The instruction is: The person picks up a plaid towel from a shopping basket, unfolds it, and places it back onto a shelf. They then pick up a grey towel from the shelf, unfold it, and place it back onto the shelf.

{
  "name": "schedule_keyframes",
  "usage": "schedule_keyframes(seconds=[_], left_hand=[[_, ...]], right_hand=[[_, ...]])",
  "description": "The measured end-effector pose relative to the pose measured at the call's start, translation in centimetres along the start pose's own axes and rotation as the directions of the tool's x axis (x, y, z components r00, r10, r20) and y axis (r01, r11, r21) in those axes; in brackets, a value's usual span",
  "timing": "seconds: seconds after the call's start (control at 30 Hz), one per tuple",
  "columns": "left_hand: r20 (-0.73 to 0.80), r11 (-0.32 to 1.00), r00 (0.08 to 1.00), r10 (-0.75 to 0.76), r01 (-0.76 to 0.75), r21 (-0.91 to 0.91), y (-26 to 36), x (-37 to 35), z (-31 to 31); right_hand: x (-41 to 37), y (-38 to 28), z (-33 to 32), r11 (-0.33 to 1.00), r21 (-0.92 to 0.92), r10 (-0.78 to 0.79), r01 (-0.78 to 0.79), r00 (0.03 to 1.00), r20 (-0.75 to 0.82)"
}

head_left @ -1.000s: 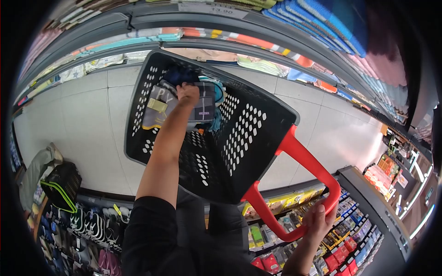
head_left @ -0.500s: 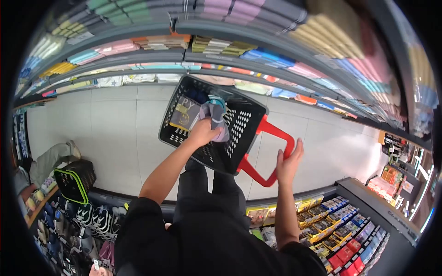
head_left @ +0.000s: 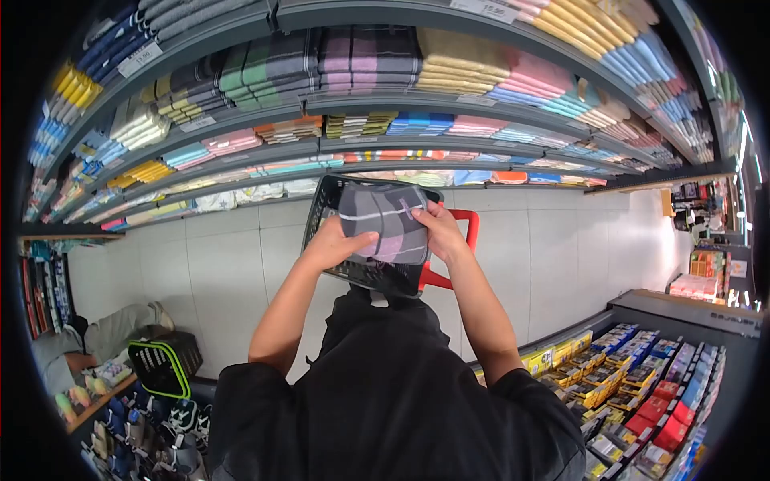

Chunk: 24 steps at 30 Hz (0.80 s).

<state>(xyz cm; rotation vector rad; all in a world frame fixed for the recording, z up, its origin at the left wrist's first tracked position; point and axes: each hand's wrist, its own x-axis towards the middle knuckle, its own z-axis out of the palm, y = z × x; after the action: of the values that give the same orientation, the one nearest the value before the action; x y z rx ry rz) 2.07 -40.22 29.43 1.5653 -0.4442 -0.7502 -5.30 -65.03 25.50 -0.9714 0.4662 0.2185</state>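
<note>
Both my hands hold a folded plaid towel (head_left: 385, 223), grey with purple and white bands, above a black shopping basket (head_left: 317, 210). My left hand (head_left: 333, 243) grips its left side with the thumb on top. On the right edge, my right hand (head_left: 439, 228) pinches the cloth between thumb and fingers. The basket's red handle (head_left: 472, 231) sticks out to the right, behind my right hand. Most of the basket's inside is hidden by the towel and my hands.
Shelves of folded towels (head_left: 365, 60) run along the far side. Behind me on the right is a rack of small packaged goods (head_left: 618, 393). To the left a person's leg (head_left: 120, 329) and a black basket with a green rim (head_left: 172, 365) are near shoes (head_left: 180, 417).
The plaid towel has come up out of the basket in my left hand. My right hand has left the red handle's side and now holds the towel too. The view has tilted up toward the shelves.
</note>
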Motion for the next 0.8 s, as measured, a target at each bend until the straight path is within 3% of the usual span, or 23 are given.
schedule_keyframes(seconds=[0.13, 0.23, 0.47, 0.57, 0.8], left_hand=[[-0.074, 0.978, 0.995, -0.065, 0.049, -0.202, 0.1, -0.3, 0.1], [-0.084, 0.949, 0.991, -0.1, 0.07, -0.307, 0.2, -0.4, -0.1], [-0.159, 0.965, 0.984, -0.077, 0.034, -0.259, 1.7, -0.6, -1.2], [-0.135, 0.956, 0.991, 0.002, -0.041, -0.291, 1.9, -0.1, -1.8], [-0.149, 0.949, 0.989, 0.018, -0.064, -0.309, 2.5, 0.1, -1.8]], right_hand=[[-2.0, -2.3, 1.7, 0.982, -0.045, -0.187, 0.184, 0.979, -0.075], [-3.1, -3.4, 2.6, 0.965, -0.109, -0.248, 0.239, 0.965, -0.082], [-4.0, -5.0, 3.6, 0.901, -0.261, -0.374, 0.348, 0.926, -0.055], [-4.7, -6.1, 5.1, 0.848, -0.312, -0.464, 0.428, 0.884, -0.049], [-4.0, -6.8, 5.2, 0.685, -0.431, -0.629, 0.587, 0.775, 0.057]])
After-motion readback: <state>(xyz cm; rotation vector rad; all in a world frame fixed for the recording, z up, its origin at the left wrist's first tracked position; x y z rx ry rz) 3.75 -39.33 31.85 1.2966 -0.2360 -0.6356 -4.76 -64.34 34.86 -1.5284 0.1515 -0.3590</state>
